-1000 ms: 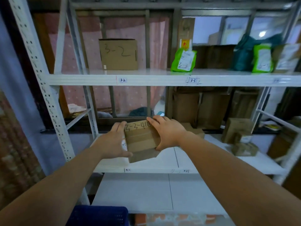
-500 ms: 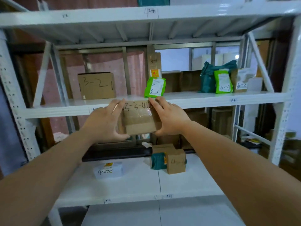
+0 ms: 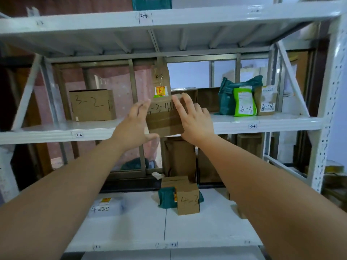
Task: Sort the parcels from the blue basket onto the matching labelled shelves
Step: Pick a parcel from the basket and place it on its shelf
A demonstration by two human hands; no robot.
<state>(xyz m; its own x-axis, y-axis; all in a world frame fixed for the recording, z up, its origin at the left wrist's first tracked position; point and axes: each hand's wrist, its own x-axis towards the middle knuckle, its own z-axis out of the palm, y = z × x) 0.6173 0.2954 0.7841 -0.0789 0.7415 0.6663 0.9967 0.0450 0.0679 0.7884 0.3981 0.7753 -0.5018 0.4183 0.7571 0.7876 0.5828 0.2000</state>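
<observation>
A small brown cardboard parcel with a handwritten code ending "-3-41" is held up between both hands, in front of the middle shelf's front edge. My left hand grips its left side with the thumb under the bottom. On the other side, my right hand grips the right side, fingers spread over the top corner. Part of the writing is hidden by my fingers. The blue basket is out of view.
On the middle shelf stand a box marked 3-2, a tall box marked 3-3, a teal bag and a green 3-4 pouch. The lower shelf holds a 4-3 box and a white 4-2 parcel. An upper shelf runs overhead.
Both hands have raised the parcel from the lower shelf's level up to the middle shelf's edge. The view has tilted upward and moved closer to the shelving.
</observation>
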